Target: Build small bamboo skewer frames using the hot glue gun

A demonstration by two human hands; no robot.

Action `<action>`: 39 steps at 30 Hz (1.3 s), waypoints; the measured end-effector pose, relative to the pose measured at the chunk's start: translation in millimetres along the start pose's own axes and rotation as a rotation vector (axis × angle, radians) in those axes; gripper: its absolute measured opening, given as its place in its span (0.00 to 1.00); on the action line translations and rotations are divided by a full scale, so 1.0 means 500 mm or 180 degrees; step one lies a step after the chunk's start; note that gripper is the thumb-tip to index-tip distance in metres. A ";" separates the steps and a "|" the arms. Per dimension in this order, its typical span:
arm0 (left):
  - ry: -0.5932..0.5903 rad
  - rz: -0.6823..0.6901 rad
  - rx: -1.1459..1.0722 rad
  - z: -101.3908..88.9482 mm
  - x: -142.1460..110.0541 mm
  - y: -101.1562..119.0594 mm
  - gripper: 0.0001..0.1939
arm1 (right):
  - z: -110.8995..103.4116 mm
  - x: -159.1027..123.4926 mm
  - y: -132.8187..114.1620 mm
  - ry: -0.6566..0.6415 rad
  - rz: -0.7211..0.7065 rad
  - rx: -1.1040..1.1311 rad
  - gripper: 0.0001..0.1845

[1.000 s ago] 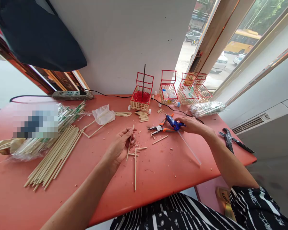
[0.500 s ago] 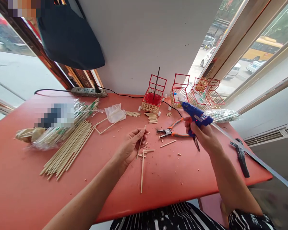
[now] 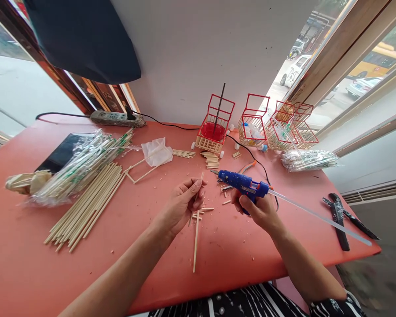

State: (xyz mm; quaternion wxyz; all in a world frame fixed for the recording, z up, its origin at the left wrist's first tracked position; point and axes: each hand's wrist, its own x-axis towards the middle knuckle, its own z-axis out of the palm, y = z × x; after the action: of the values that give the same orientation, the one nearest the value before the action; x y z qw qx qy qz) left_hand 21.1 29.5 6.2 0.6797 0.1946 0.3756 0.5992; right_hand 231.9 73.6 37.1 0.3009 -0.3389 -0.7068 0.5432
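My left hand (image 3: 187, 198) pinches a thin wooden stick (image 3: 202, 176) between thumb and fingers, its upper end poking out past the fingertips. My right hand (image 3: 255, 207) is wrapped round the handle of a blue glue gun (image 3: 239, 181). The gun's nozzle points left, a short way to the right of the stick's tip and apart from it. From its rear a long clear glue stick (image 3: 320, 216) sticks out. Below my left hand, a longer wooden stick (image 3: 196, 246) and several short pieces lie on the table. Pliers with orange handles (image 3: 247, 167) are partly hidden behind the gun.
On the red table (image 3: 145, 273), a bundle of wooden sticks (image 3: 86, 207) and plastic-wrapped sticks (image 3: 82, 167) lie left. Small stick-built carts (image 3: 211, 143) stand at the back. Black-handled cutters (image 3: 339, 220) rest near the right edge. A power strip (image 3: 115, 119) sits at the back left.
The glue gun in my right hand has moved left and down, bringing its nozzle near the stick. My left hand still pinches the stick. The view has shifted slightly.
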 end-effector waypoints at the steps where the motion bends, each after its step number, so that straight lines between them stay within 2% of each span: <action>1: -0.0012 -0.0017 0.0001 0.000 0.000 -0.001 0.17 | 0.003 0.001 0.001 -0.0005 0.0035 0.0010 0.24; 9: -0.0003 -0.0059 0.0037 0.004 -0.003 0.000 0.18 | 0.003 -0.002 0.014 0.0048 0.0351 0.0041 0.25; 22: -0.0057 -0.0101 0.0082 0.009 -0.006 0.003 0.19 | 0.010 0.002 0.009 0.0069 0.0563 0.0042 0.23; 39: -0.0044 -0.0110 0.0154 0.013 -0.008 0.005 0.17 | 0.009 0.002 0.011 0.0039 0.0595 0.0015 0.24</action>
State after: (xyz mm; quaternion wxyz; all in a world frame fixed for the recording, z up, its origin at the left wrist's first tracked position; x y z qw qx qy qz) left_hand 24.4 27.5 13.3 0.6876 0.2087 0.3886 0.5768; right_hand 228.7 72.8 31.0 0.2540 -0.4060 -0.6689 0.5685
